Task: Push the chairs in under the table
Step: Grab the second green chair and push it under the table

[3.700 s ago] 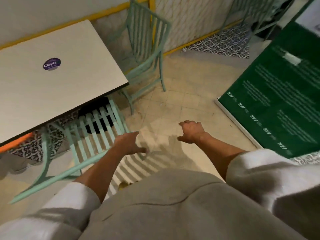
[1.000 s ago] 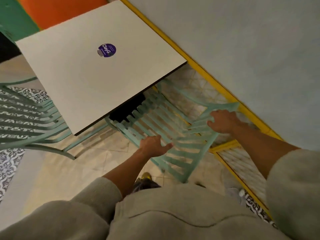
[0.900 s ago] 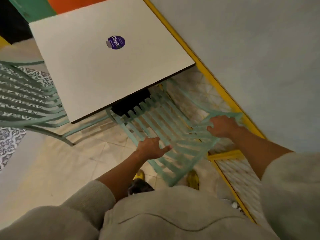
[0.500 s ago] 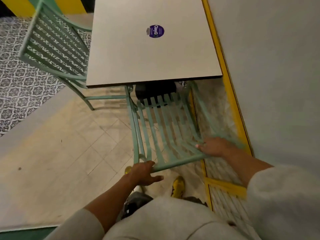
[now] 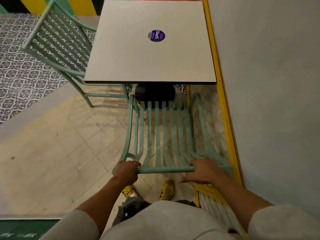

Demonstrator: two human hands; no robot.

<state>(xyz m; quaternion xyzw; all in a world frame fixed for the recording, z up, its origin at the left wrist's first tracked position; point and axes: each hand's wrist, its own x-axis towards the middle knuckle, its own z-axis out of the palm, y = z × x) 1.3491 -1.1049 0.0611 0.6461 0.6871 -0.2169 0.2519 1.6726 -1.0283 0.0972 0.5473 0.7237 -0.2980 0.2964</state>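
A mint-green slatted metal chair stands in front of me, facing the near edge of a square white table. Its seat front reaches only the table's edge, above the black table base. My left hand is closed around the left end of the chair's top rail. My right hand grips the rail's right end, partly blurred. A second mint-green chair stands at the table's left side, its seat tucked under the tabletop.
A grey wall with a yellow floor strip runs close along the right of the chair and table. My yellow shoes stand just behind the chair. Beige floor tiles lie to the left, patterned tiles beyond.
I have turned to face the table squarely. Both hands slid to the ends of the chair's top rail, and the chair now lines up straight with the table's near edge.
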